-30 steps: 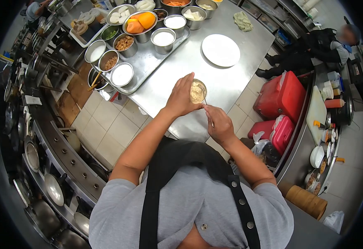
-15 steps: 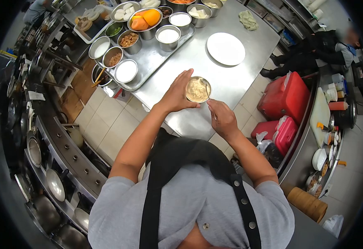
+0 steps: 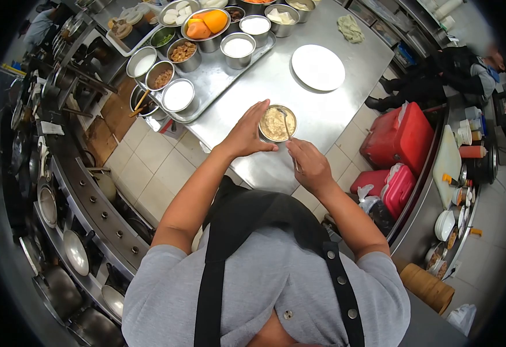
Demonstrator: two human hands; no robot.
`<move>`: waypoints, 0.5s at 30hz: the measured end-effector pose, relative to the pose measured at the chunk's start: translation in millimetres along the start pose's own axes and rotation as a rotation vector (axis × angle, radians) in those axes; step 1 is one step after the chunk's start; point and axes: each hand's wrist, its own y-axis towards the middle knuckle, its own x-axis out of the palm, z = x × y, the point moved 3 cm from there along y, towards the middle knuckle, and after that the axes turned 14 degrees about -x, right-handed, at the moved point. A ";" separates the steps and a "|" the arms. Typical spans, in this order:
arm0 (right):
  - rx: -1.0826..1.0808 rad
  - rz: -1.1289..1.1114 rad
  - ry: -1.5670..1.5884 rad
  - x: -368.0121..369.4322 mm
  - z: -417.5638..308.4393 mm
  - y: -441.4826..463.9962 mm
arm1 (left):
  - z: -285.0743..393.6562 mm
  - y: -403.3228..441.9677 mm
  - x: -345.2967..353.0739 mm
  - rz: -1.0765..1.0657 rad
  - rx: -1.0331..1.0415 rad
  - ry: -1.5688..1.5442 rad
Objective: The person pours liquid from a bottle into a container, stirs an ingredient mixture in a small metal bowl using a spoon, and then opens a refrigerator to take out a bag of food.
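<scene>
Item, right fingers (image 3: 292, 148): closed on the handle of a metal utensil (image 3: 295, 165), which is pinched between thumb and fingertips. I read its long axis as running away from the wearer's body, leaning slightly left; the head points away and lies in the pale, lumpy mixture (image 3: 273, 125), while the handle end sticks out on the near side of the hand. The grip hides the middle of the handle, and the mixture obscures part of the head, so I cannot tell spoon from fork.

Item, left fingers (image 3: 258, 110): curved round the left side of a small metal bowl (image 3: 295, 119), thumb at its near edge, holding it. The bowl's round mouth faces up at my camera. Its underside is hidden; whether it rests on the tabletop (image 3: 244, 107) I cannot tell.

Item, white plate (image 3: 319, 67): on the tabletop, beyond the bowl and to its right.

Item, metal tray (image 3: 228, 82): beyond and left, carrying metal containers of white, brown, green and orange contents; the farthest containers are cut off by the top edge.

Item, crumpled cloth (image 3: 351, 29): near the far right corner of the tabletop.
</scene>
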 end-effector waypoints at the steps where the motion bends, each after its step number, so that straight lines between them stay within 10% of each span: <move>1: -0.010 -0.020 0.013 1.7 -2.6 1.7 | 0.1 -0.1 -0.4 0.000 -0.012 0.012; 15: 0.005 -0.026 0.112 1.4 -20.5 -10.3 | -10.4 -9.1 -3.7 0.002 -0.059 -0.032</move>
